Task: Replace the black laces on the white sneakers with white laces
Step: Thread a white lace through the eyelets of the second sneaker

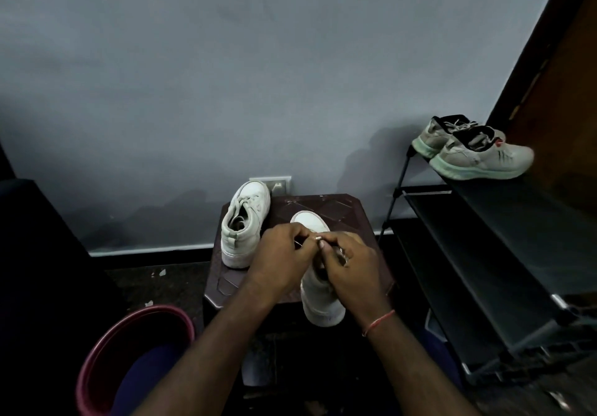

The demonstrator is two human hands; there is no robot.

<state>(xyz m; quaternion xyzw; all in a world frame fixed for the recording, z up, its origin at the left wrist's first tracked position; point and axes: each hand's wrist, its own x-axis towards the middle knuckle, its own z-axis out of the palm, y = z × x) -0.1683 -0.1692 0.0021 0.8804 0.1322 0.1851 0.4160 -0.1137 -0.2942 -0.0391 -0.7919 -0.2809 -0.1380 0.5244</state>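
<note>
On a dark stool (349,210), left hand (281,254) and right hand (352,264) above near white sneaker (319,299), curled fingers (298,233) pinching white lace (318,238), second sneaker (245,222) far left.

No txt, brand or no. legible: none on sneaker (323,299) under the fingers (328,249), nor 2nd sneaker (245,222) left of them.

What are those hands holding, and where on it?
The left hand and right hand both pinch the white lace near its tip, over the nearer sneaker.
</note>
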